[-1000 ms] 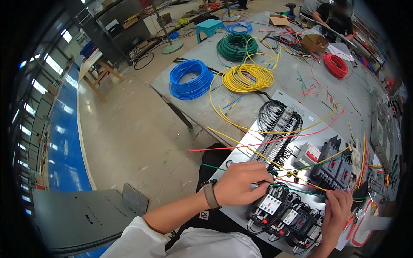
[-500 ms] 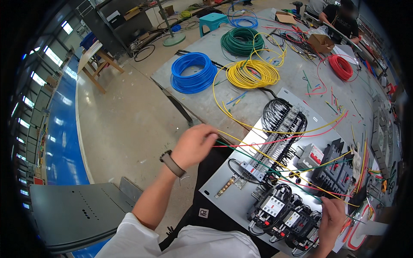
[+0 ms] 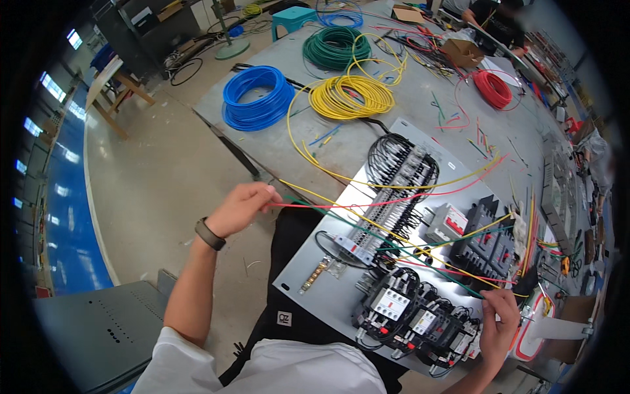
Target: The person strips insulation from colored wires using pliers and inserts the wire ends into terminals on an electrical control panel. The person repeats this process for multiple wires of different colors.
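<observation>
Left grip [image 3: 244, 205]: my left hand was clenched on the free ends of a bundle of wires [image 3: 367, 226], red, green and yellow, drawn out to the left past the edge of the panel [image 3: 308, 276].
Right grip [image 3: 500, 323]: my right hand was pinched on the same wires at their other end, low on the right side of the panel, just beside the row of black contactors [image 3: 420, 322].
Wires: they ran taut from one grip to the other, slanting across the terminal strip [image 3: 387, 197] and the black breakers [image 3: 489, 240], lifted a little off both.
Panel: it lay flat on the grey worktop [image 3: 420, 111], partly over the near edge, directly under the stretched wires.
Beyond the left grip: a blue coil [image 3: 256, 95], a yellow coil [image 3: 351, 97], a green coil [image 3: 336, 46] and a red coil [image 3: 492, 88] lay well apart from my hands.
Doing it well, as I judged: I had to hold an even pull from both grips so the strands lay side by side, not crossed.
Care: I judged that too hard a pull from the left grip could tug the ends loose near the right grip, or snag the terminal strip.
</observation>
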Demonstrator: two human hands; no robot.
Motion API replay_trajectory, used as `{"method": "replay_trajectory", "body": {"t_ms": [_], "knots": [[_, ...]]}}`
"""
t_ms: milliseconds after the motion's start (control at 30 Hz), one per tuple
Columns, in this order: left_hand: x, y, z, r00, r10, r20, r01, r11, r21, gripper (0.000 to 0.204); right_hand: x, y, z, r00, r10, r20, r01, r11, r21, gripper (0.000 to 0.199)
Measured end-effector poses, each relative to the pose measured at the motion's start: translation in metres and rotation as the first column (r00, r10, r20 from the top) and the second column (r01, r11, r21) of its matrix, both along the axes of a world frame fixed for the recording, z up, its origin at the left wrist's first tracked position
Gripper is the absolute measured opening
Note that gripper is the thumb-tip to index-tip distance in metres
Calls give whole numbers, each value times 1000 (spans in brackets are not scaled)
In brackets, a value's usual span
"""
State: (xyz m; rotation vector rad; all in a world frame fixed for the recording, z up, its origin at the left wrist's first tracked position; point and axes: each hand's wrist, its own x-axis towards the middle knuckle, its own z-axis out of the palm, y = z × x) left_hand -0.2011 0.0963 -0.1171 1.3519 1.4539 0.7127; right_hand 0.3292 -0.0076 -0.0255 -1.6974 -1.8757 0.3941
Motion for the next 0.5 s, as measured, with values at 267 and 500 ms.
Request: {"method": "replay_trajectory", "body": {"t_ms": [267,500], "knots": [[-5,13,65,962,-263,74,272,947,-170,25,17,-4,13,999,41,7,-41,998,-42,23],[7,-12,67,745,-474,469,648,681,-341,26,12,26,25,990,140,26,-140,990,-5,26]]}}
